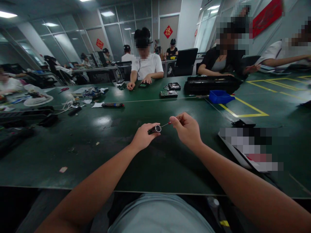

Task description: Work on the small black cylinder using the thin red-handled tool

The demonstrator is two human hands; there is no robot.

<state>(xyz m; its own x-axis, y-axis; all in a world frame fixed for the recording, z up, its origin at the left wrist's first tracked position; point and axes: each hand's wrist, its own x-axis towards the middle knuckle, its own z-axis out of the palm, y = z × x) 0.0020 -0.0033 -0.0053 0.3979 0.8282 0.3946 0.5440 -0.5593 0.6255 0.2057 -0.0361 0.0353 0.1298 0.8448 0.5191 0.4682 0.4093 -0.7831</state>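
Just above the green table, my left hand is closed round a dark cylindrical part with a pale ring at its end, which faces right. My right hand grips a screwdriver with a thin metal shaft and a red collar. The shaft points left, its tip at or very near the ringed end of the part. Whether the tip is inside the ring is too small to tell. The fingers of my right hand hide much of the handle.
Across the table, a person's hands rest near small parts. Farther right lie circuard-like parts, a long black housing and a blue bin. A dark tool, cables and a white fan-like cover lie left.
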